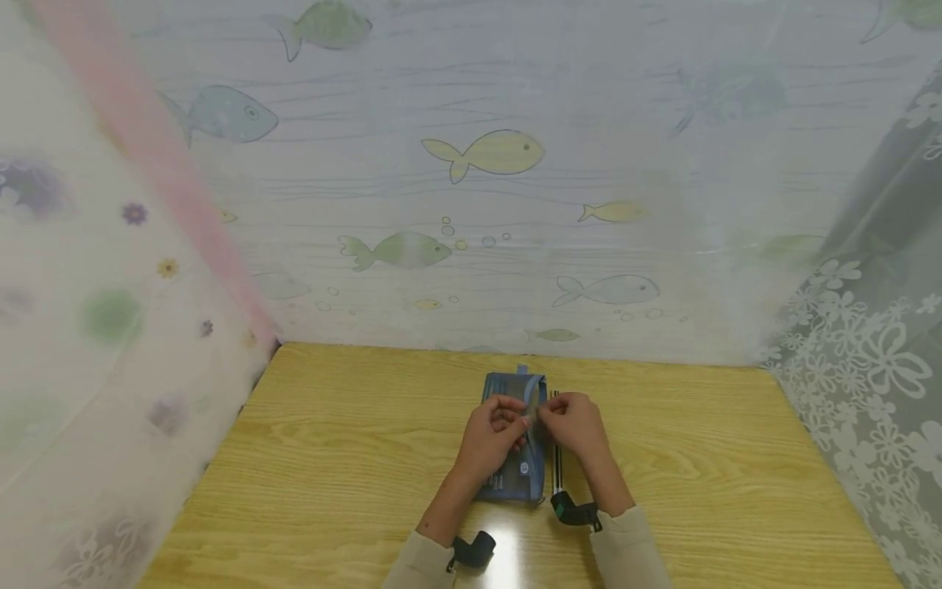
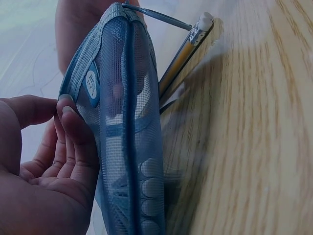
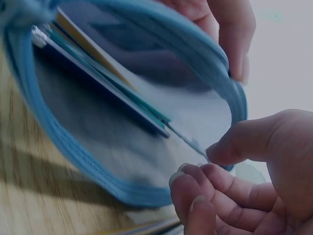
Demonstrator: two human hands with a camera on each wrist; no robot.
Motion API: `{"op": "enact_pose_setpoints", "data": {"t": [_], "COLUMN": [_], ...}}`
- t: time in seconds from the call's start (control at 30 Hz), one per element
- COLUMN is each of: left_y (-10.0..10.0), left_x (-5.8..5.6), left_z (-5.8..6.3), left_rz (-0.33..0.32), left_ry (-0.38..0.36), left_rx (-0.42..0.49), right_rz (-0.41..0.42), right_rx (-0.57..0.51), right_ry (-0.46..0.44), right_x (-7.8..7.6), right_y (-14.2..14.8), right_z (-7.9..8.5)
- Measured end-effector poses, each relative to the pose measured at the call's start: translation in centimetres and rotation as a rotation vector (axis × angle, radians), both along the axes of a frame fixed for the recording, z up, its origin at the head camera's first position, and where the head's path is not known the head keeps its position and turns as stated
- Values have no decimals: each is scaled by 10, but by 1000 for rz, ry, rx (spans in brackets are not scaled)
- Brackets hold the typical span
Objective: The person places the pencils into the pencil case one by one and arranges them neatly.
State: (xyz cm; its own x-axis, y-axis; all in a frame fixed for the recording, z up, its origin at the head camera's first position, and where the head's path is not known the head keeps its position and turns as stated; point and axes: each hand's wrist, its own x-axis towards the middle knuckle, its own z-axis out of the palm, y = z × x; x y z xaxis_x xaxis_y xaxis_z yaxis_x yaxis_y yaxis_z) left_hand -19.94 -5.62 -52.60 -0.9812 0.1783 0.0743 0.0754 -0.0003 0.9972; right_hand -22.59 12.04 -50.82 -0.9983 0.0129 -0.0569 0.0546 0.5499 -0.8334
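A blue mesh pencil case (image 1: 515, 483) lies on the table, its zippered mouth spread wide. At its rim, my left hand (image 1: 491, 433) pinches the zipper edge between thumb and index finger; the left wrist view shows that hand (image 2: 58, 147) beside the mesh wall. Opposite, my right hand (image 1: 580, 424) is at the mouth. Close up, the right hand (image 3: 249, 176) pinches the end of a thin grey strand (image 3: 188, 139), whose kind I cannot tell. It runs toward a teal stick (image 3: 132, 100) inside the case. A dark blue stick (image 3: 98, 90) lies alongside.
Just right of the case, slim pencils (image 1: 557, 466) lie on the wooden table (image 1: 353, 458); one is a yellow pencil (image 2: 178, 63) with a white eraser. A fish-patterned curtain (image 1: 471, 204) hangs behind, and a flowered curtain (image 1: 88, 368) is at the left.
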Motion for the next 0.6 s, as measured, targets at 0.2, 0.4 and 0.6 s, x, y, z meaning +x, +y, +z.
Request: {"op": "enact_pose_setpoints", "data": {"t": [0.2,0.4,0.6], "left_y": [0,1,1], "left_x": [0,0,1], "left_z": [0,0,0], "left_rz": [-1,-2,0], "left_ry": [-3,5,4], "left_rx": [4,-6,0], "right_rz": [-20,-27,-46], "right_rx": [51,117,135], "right_ry": [21,51,10], "right_x": [0,-2,-3], "right_y": [10,19,23], "right_z": [-3,-6,-7]}}
